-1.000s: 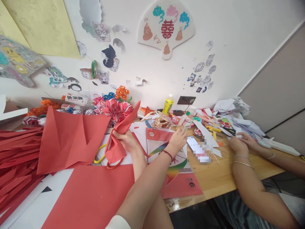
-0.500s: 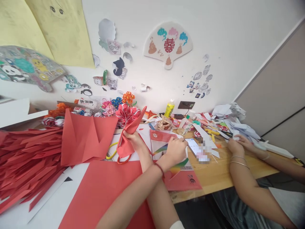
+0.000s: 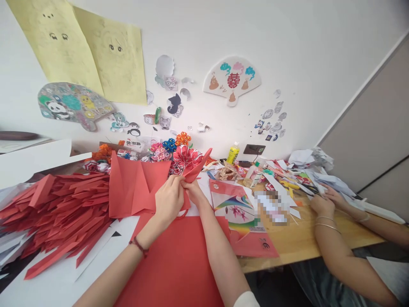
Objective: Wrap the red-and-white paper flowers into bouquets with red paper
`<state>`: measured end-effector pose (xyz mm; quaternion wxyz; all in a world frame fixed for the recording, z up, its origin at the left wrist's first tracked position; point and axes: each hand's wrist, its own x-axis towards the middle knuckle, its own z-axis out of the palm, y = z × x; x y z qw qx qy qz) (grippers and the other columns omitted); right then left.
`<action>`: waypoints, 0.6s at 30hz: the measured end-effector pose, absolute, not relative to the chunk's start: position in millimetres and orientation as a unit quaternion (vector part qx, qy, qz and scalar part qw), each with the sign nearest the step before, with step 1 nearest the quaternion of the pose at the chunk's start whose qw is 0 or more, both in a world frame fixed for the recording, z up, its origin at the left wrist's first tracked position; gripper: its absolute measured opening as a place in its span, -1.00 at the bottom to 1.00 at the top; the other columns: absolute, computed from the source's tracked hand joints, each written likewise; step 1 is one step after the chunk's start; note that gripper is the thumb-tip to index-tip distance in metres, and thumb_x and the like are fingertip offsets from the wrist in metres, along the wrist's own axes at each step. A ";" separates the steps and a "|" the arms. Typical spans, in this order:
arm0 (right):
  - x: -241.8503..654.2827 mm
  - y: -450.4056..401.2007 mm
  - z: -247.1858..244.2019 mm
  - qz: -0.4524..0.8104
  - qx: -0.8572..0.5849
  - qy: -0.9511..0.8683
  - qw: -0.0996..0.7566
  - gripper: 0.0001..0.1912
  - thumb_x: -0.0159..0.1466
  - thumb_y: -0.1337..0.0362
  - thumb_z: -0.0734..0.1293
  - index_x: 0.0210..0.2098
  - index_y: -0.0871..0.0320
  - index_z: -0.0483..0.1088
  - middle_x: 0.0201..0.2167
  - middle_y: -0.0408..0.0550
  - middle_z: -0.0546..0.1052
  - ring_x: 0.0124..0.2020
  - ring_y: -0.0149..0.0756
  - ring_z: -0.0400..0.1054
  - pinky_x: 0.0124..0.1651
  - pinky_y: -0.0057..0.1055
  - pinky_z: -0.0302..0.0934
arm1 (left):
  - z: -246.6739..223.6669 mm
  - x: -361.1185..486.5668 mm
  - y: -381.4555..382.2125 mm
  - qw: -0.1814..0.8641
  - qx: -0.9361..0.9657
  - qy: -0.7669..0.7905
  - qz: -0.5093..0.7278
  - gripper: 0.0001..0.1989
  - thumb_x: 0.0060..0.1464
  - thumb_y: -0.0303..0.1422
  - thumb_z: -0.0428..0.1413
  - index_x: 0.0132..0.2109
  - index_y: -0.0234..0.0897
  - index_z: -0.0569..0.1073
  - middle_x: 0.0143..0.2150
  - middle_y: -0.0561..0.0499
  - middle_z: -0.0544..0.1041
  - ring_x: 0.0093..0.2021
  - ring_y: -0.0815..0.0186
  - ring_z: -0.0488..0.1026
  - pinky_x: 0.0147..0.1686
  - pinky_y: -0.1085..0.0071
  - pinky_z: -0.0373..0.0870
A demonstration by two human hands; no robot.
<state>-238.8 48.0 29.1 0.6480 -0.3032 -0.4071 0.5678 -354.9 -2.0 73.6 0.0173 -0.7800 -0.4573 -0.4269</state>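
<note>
My left hand (image 3: 171, 198), with a dark red cord at its wrist, is closed at the near edge of a folded red paper (image 3: 198, 165). Beside it my right hand (image 3: 194, 192) pinches the same paper, whose pointed end sticks up to the right. A red loop handle (image 3: 182, 214) shows just below my hands; the rest of that tool is hidden. To the left stands a creased red sheet (image 3: 137, 187). Under my forearms lies a large flat red sheet (image 3: 179, 256).
A heap of folded red paper strips (image 3: 70, 209) covers the left side. On the right are a clear paper packet (image 3: 239, 213), a yellow bottle (image 3: 233, 153) and scraps. Another person's hands (image 3: 322, 204) work at the far right. Bead flowers (image 3: 169, 145) line the wall.
My left hand has come back from over the packet at right, uncrossing my arms, and now grips the red paper beside my right hand. The view has shifted so things appear lower and further right.
</note>
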 end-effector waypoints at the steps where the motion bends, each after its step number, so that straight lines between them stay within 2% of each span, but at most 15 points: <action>1: -239.3 52.1 27.6 0.567 -0.294 -0.410 0.651 -0.66 -0.05 0.21 0.52 -0.32 0.13 0.40 -0.47 -0.19 0.48 -0.43 -0.36 0.35 -0.36 -0.43 0.26 | 66.9 -359.4 2.0 -0.002 -0.762 -0.480 -0.434 -0.76 0.21 -0.43 -0.14 -0.06 -0.20 0.37 -0.06 -0.02 0.48 -0.15 0.29 0.46 -0.36 0.42 0.29; 5: -238.7 59.3 21.6 0.558 -0.285 -0.412 0.661 -0.67 -0.10 0.26 0.53 -0.39 0.13 0.38 -0.48 -0.19 0.48 -0.47 -0.36 0.32 -0.39 -0.44 0.22 | 50.0 -365.0 9.4 -0.069 -0.734 -0.511 -0.443 -0.78 0.24 -0.31 -0.12 -0.05 -0.19 0.34 -0.11 0.00 0.49 -0.20 0.28 0.47 -0.37 0.43 0.27; 10: -237.3 59.3 17.7 0.550 -0.298 -0.408 0.665 -0.68 -0.12 0.29 0.54 -0.44 0.13 0.37 -0.52 -0.24 0.44 -0.51 -0.42 0.27 -0.41 -0.46 0.20 | 45.9 -368.4 11.6 -0.110 -0.720 -0.514 -0.454 -0.82 0.21 -0.28 -0.06 -0.08 -0.16 0.35 -0.18 0.05 0.51 -0.27 0.33 0.47 -0.37 0.44 0.26; 18: -238.3 59.2 14.8 0.533 -0.300 -0.428 0.666 -0.75 -0.02 0.27 0.51 -0.44 0.14 0.36 -0.46 -0.20 0.44 -0.47 -0.41 0.28 -0.39 -0.46 0.20 | 42.7 -377.0 10.6 -0.087 -0.723 -0.517 -0.449 -0.88 0.19 -0.28 -0.03 -0.24 -0.20 0.33 -0.27 0.09 0.49 -0.33 0.38 0.43 -0.40 0.48 0.21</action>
